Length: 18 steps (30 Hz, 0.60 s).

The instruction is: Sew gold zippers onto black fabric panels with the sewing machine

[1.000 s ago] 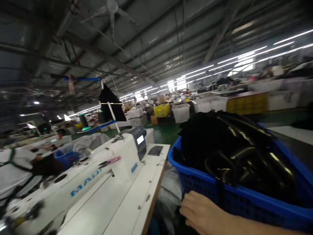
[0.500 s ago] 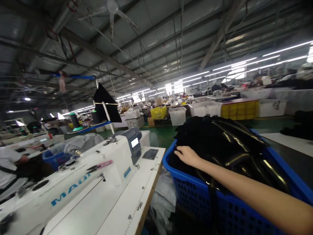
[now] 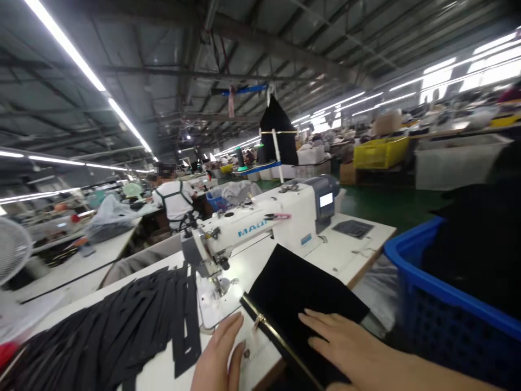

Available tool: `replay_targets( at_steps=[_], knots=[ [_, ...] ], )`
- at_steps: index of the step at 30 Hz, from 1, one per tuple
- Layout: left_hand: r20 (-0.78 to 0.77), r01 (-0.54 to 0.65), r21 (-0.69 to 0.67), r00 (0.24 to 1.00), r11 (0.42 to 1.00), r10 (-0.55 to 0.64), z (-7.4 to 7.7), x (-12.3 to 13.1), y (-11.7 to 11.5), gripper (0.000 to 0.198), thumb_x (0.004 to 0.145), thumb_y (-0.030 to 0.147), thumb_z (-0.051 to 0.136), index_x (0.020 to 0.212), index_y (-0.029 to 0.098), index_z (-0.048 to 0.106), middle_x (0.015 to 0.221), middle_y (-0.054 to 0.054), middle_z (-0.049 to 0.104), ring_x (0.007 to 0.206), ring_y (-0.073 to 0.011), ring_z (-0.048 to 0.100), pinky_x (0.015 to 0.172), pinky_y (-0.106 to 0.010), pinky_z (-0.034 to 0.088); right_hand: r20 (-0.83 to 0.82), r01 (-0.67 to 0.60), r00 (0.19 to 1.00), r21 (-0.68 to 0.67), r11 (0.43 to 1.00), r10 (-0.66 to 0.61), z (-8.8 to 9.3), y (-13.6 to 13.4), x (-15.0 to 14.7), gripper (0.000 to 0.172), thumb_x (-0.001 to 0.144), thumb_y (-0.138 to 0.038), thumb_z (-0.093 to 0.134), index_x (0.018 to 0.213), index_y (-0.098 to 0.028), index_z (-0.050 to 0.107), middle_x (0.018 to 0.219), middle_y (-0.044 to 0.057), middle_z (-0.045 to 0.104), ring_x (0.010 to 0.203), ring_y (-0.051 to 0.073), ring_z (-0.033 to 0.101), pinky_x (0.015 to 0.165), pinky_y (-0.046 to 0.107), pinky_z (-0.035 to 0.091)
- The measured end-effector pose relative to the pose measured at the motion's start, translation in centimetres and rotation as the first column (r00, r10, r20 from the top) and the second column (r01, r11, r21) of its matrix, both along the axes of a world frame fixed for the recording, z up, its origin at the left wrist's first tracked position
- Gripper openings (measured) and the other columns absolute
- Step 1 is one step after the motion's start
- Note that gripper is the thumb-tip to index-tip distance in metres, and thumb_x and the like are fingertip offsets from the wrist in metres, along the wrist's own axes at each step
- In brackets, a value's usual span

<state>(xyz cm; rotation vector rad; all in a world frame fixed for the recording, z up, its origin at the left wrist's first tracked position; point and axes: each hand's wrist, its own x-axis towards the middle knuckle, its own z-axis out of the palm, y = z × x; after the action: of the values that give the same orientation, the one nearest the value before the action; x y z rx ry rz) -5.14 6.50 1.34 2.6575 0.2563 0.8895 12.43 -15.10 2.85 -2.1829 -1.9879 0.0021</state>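
Observation:
A black fabric panel (image 3: 301, 288) lies on the white sewing table, partly over its front edge. Along its near-left side runs a gold-toothed zipper (image 3: 280, 343) with a metal pull near the upper end. My right hand (image 3: 345, 342) rests on the panel with its fingers spread. Just left of the zipper end is my left hand (image 3: 220, 355), thumb and fingers apart, not visibly gripping anything. Beyond both hands stands a white sewing machine (image 3: 260, 220), its needle and presser foot close to the panel's left corner.
Dark cut strips (image 3: 109, 326) cover the table's left part. A blue basket (image 3: 456, 296) filled with black fabric stands at the right. Pink-handled snips (image 3: 278, 216) lie on the machine arm. A co-worker in white (image 3: 176, 198) sits farther back, and a fan (image 3: 14, 250) is far left.
My view has swung left, from the basket to the machine's needle end. My right hand has gone from the basket to the table, where a zippered black panel now lies. My left hand has appeared.

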Motion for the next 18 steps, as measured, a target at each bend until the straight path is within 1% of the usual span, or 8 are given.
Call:
replay_targets(
  at_steps=[2, 4, 5, 8, 12, 14, 16, 18],
  knots=[
    [-0.032, -0.018, 0.109, 0.999, 0.994, 0.021, 1.1, 0.2, 0.7, 0.030, 0.089, 0.017, 0.041, 0.112, 0.025, 0.059, 0.111, -0.006, 0.061, 0.099, -0.0218, 0.059, 0.084, -0.033, 0.052, -0.022, 0.023, 1.000, 0.066, 0.998, -0.022, -0.6, 0.0, 0.3, 0.034, 0.079, -0.034, 0.064, 0.106, -0.014, 0.065, 0.126, 0.018, 0.053, 0.114, 0.035, 0.050, 0.090, 0.049, 0.045],
    [-0.080, -0.009, 0.176, 0.997, 0.984, 0.023, 2.0, 1.2, 1.2, 0.032, 0.087, 0.010, 0.038, 0.104, 0.023, 0.062, 0.103, -0.006, 0.063, 0.092, -0.0217, 0.060, 0.079, -0.035, 0.052, -0.049, 0.070, 0.997, 0.181, 0.981, -0.062, -1.1, 0.7, 0.5, 0.017, 0.084, -0.025, 0.056, 0.095, -0.016, 0.065, 0.109, 0.014, 0.062, 0.098, 0.030, 0.058, 0.083, 0.047, 0.047],
    [-0.119, 0.015, 0.206, 0.993, 0.978, 0.010, 2.4, 2.0, 1.4, 0.033, 0.086, 0.006, 0.038, 0.102, 0.022, 0.063, 0.101, -0.006, 0.063, 0.091, -0.0220, 0.060, 0.078, -0.036, 0.051, -0.069, 0.095, 0.994, 0.239, 0.966, -0.080, -1.3, 1.2, 0.4, 0.013, 0.085, -0.022, 0.053, 0.089, -0.016, 0.064, 0.099, 0.012, 0.063, 0.090, 0.028, 0.059, 0.078, 0.045, 0.047],
    [-0.240, 0.155, 0.294, 0.967, 0.943, -0.084, 3.3, 4.9, 1.8, 0.031, 0.085, 0.001, 0.044, 0.102, 0.020, 0.063, 0.100, -0.005, 0.063, 0.093, -0.0220, 0.057, 0.080, -0.038, 0.046, -0.126, 0.168, 0.983, 0.335, 0.927, -0.133, -2.0, 3.3, -0.3, 0.011, 0.085, -0.017, 0.049, 0.076, -0.017, 0.056, 0.079, 0.006, 0.057, 0.073, 0.023, 0.054, 0.066, 0.039, 0.044],
    [-0.374, 0.359, 0.316, 0.898, 0.878, -0.232, 3.3, 7.9, 2.3, 0.018, 0.085, 0.007, 0.057, 0.097, 0.020, 0.064, 0.099, -0.002, 0.063, 0.094, -0.0201, 0.055, 0.084, -0.036, 0.040, -0.150, 0.247, 0.967, 0.363, 0.899, -0.205, -3.4, 5.6, -1.4, 0.008, 0.078, -0.014, 0.054, 0.073, -0.018, 0.050, 0.074, 0.005, 0.052, 0.069, 0.022, 0.048, 0.061, 0.035, 0.037],
    [-0.403, 0.407, 0.308, 0.874, 0.860, -0.270, 2.9, 8.5, 2.7, 0.013, 0.084, 0.010, 0.060, 0.092, 0.020, 0.065, 0.098, -0.001, 0.063, 0.093, -0.0190, 0.055, 0.087, -0.034, 0.038, -0.143, 0.254, 0.966, 0.374, 0.892, -0.215, -4.2, 6.2, -1.6, 0.010, 0.078, -0.011, 0.050, 0.072, -0.018, 0.049, 0.073, 0.004, 0.052, 0.069, 0.021, 0.048, 0.061, 0.034, 0.035],
    [-0.411, 0.428, 0.297, 0.864, 0.854, -0.290, 2.5, 8.8, 3.1, 0.011, 0.085, 0.010, 0.059, 0.087, 0.020, 0.065, 0.097, 0.000, 0.063, 0.093, -0.0177, 0.054, 0.091, -0.034, 0.035, -0.109, 0.217, 0.976, 0.380, 0.899, -0.189, -4.6, 6.4, -1.3, 0.013, 0.079, -0.009, 0.044, 0.071, -0.018, 0.049, 0.073, 0.005, 0.052, 0.068, 0.021, 0.048, 0.061, 0.033, 0.034],
    [-0.401, 0.425, 0.287, 0.867, 0.858, -0.295, 2.4, 8.9, 3.1, 0.012, 0.086, 0.008, 0.056, 0.084, 0.018, 0.063, 0.096, -0.001, 0.062, 0.094, -0.0172, 0.054, 0.095, -0.034, 0.032, -0.015, 0.142, 0.989, 0.386, 0.911, -0.148, -4.2, 6.2, -0.2, 0.017, 0.079, -0.007, 0.040, 0.071, -0.018, 0.050, 0.072, 0.005, 0.054, 0.067, 0.020, 0.047, 0.061, 0.032, 0.033]
  ],
)
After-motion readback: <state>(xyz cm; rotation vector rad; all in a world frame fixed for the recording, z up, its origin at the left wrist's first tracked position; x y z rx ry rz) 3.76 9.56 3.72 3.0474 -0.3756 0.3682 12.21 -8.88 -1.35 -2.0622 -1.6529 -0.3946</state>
